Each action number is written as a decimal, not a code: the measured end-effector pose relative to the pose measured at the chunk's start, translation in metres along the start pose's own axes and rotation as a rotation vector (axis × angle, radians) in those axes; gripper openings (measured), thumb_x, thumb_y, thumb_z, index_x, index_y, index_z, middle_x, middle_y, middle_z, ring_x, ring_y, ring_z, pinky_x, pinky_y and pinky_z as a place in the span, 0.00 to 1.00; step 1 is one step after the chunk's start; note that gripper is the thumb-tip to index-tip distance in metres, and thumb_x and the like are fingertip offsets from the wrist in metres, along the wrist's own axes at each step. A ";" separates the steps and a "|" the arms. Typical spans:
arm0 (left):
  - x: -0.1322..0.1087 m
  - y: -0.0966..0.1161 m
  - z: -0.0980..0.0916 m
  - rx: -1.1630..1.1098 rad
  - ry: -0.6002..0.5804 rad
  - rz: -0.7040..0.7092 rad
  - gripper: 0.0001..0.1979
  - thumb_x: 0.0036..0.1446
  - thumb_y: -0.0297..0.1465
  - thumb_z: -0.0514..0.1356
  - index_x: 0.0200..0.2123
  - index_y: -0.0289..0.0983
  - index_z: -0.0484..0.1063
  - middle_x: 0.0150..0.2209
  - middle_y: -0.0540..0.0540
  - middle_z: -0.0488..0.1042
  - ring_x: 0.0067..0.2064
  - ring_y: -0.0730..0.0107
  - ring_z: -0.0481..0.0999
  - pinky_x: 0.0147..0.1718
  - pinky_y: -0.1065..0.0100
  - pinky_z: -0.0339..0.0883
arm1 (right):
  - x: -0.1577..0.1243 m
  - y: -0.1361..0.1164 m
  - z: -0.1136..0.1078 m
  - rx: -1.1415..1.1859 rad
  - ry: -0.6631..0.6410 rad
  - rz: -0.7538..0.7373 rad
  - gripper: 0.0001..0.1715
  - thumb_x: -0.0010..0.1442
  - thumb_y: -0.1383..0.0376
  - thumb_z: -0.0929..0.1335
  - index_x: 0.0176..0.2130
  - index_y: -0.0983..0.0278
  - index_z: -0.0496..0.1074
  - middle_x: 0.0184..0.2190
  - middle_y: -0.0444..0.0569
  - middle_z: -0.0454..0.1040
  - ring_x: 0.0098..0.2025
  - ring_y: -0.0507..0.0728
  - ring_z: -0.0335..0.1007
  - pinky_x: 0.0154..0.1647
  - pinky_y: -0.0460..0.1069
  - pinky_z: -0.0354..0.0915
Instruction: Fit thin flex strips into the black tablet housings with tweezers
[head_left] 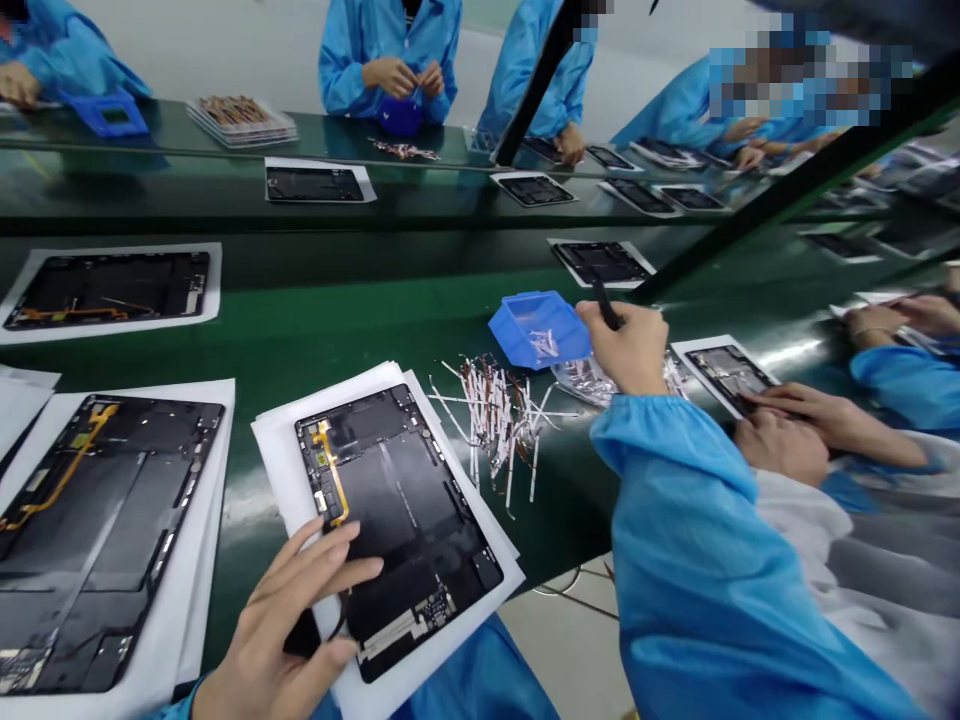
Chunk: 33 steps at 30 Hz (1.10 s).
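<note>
My left hand (300,610) rests at the lower left edge of an opened black tablet housing (405,500), its fingers apart and the fingertips over the housing. The housing lies on white paper sheets (277,450), with an orange flex strip (332,470) along its left side. My right hand (634,345) is raised beside a blue tray (536,330), its fingers closed round a black tool (606,305) that looks like tweezers. Small white pieces lie in the tray. A pile of white and brown strips (499,415) sits between the housing and my right hand.
Another opened housing (112,530) lies on paper at the left. Further housings (112,285) stand along the green bench (337,320). A dark slanted post (750,210) crosses the right. A person's hands (795,430) work close at the right; others sit opposite.
</note>
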<state>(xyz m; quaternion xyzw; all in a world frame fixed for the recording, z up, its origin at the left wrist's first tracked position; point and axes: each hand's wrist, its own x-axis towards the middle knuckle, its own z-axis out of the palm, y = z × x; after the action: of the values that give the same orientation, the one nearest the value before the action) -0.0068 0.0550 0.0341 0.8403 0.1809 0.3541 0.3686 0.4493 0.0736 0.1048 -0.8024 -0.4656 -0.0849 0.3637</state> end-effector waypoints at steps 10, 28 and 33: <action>0.005 0.006 -0.006 -0.271 -0.082 -0.236 0.34 0.69 0.49 0.44 0.72 0.43 0.39 0.64 0.34 0.66 0.65 0.45 0.65 0.61 0.43 0.61 | -0.164 -0.172 0.004 0.753 -0.787 -0.427 0.14 0.63 0.68 0.71 0.50 0.59 0.75 0.47 0.50 0.74 0.37 0.52 0.77 0.36 0.46 0.76; 0.013 0.019 -0.021 -0.427 -0.131 -0.436 0.38 0.67 0.54 0.42 0.73 0.45 0.39 0.66 0.38 0.64 0.67 0.47 0.62 0.63 0.47 0.61 | -0.166 -0.178 0.013 0.854 -0.840 -0.555 0.20 0.63 0.81 0.62 0.47 0.62 0.72 0.52 0.51 0.75 0.51 0.55 0.76 0.44 0.47 0.75; 0.006 0.022 -0.028 -0.201 -0.348 -0.310 0.38 0.69 0.50 0.40 0.72 0.43 0.23 0.74 0.43 0.29 0.73 0.46 0.39 0.65 0.44 0.53 | -0.167 -0.176 0.017 0.885 -0.782 -0.442 0.09 0.65 0.74 0.67 0.42 0.63 0.75 0.49 0.53 0.76 0.47 0.54 0.77 0.42 0.46 0.76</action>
<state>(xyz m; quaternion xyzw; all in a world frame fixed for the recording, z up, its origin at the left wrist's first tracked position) -0.0224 0.0573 0.0665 0.8101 0.2052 0.1597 0.5255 0.2113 0.0235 0.1025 -0.4326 -0.7100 0.3422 0.4378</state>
